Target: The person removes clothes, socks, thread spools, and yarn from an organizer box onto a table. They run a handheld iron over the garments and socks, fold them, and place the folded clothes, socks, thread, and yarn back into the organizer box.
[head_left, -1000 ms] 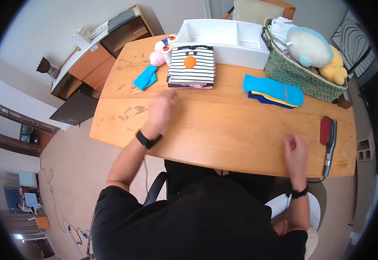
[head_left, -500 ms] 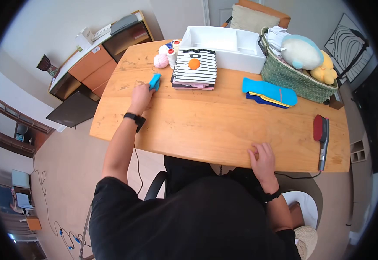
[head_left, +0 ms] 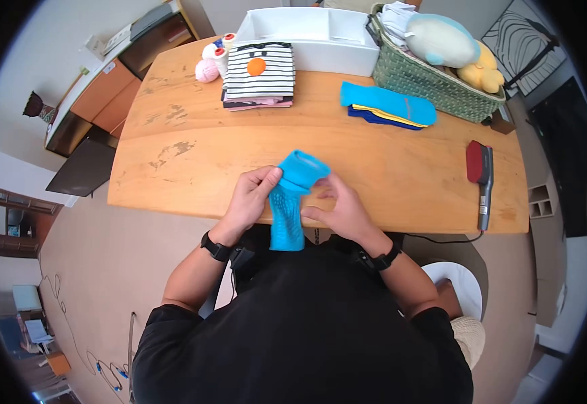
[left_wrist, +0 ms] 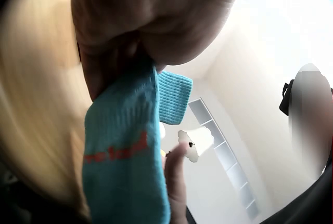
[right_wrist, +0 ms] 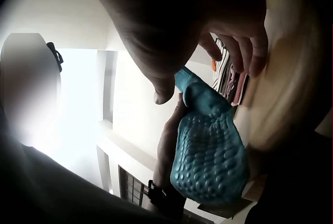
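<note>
A bright blue sock (head_left: 286,219) hangs upright over the table's near edge, its cuff folded and spread at the top. My left hand (head_left: 249,195) pinches it near the cuff between thumb and fingers. Red lettering marks the side of the sock (left_wrist: 125,182) in the left wrist view, and raised grip dots cover the sock (right_wrist: 210,156) in the right wrist view. My right hand (head_left: 344,212) is just right of the cuff, thumb and fingers spread apart, with an index fingertip right at the cuff's edge.
On the wooden table (head_left: 192,168) lie striped folded clothes (head_left: 260,77), stacked blue, yellow and navy socks (head_left: 387,108), and a corded red-faced brush (head_left: 480,175). Behind are a white divided box (head_left: 334,59), a green basket (head_left: 434,94) with plush toys, and yarn (head_left: 206,71).
My left hand picked up the blue sock from the table's left side and brought it to the middle front. My right hand moved left to meet it. The sock now hangs unfolded.
</note>
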Demonstrator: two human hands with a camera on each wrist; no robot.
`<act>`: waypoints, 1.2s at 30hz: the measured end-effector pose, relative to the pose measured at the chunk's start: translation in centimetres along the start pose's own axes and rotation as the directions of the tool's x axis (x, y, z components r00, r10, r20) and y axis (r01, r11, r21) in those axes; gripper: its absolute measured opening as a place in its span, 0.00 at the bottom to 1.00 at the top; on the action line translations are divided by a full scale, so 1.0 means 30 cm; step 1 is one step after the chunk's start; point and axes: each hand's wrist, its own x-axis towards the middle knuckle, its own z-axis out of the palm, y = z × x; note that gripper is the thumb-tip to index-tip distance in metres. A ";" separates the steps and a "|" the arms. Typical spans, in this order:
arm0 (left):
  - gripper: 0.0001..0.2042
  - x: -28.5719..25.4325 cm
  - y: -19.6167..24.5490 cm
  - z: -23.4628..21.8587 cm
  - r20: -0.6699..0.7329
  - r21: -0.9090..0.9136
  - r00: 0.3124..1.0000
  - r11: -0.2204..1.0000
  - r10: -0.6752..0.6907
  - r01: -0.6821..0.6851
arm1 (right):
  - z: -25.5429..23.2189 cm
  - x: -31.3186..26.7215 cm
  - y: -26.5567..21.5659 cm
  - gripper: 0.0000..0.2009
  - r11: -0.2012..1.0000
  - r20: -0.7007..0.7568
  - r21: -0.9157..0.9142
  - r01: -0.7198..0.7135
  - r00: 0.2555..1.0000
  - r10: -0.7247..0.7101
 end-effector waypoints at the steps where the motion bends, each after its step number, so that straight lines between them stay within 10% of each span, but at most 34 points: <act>1: 0.20 0.008 0.007 0.037 0.041 -0.145 0.998 0.988 -0.048 0.054 | 0.000 0.011 0.016 0.40 0.983 0.082 0.172 -0.057 0.996 0.044; 9: 0.19 0.099 0.042 0.181 0.316 -0.478 0.949 0.860 -0.020 0.177 | -0.051 -0.018 -0.001 0.27 0.911 0.030 0.390 -0.135 0.991 0.134; 13: 0.16 0.155 0.153 0.200 0.307 -0.473 0.951 0.874 0.046 0.110 | -0.172 -0.011 -0.154 0.17 0.983 -0.079 -0.145 0.110 0.989 -0.122; 19: 0.12 0.201 0.301 0.131 0.482 -0.270 0.854 0.960 0.198 -0.070 | -0.256 0.010 -0.334 0.18 0.548 0.074 -0.690 0.473 0.800 -0.596; 21: 0.09 0.248 0.315 0.076 0.633 -0.078 0.646 0.865 0.427 -0.496 | -0.253 0.009 -0.333 0.17 0.466 0.139 -0.720 0.515 0.765 -0.629; 24: 0.07 0.248 0.243 -0.025 0.571 0.319 0.784 0.814 0.245 -0.486 | -0.220 -0.006 -0.219 0.15 0.434 0.354 -0.684 0.586 0.787 -0.505; 26: 0.10 0.244 0.113 -0.142 0.363 0.606 0.931 0.749 0.037 -0.266 | -0.221 -0.043 -0.118 0.14 0.586 0.410 -0.646 0.489 0.870 -0.273; 29: 0.13 0.150 0.085 -0.163 0.168 0.639 0.977 0.741 0.128 -0.207 | -0.249 -0.074 -0.039 0.15 0.729 0.180 -0.620 0.290 0.957 -0.228; 34: 0.20 0.043 0.072 -0.068 0.176 0.887 0.944 0.371 0.280 -0.275 | -0.291 -0.040 0.014 0.16 0.682 -0.154 -0.728 -0.063 0.985 -0.074; 36: 0.20 0.052 0.018 -0.072 0.127 0.871 0.963 0.438 0.239 -0.223 | -0.294 -0.035 0.049 0.16 0.623 -0.183 -0.769 -0.142 0.983 -0.002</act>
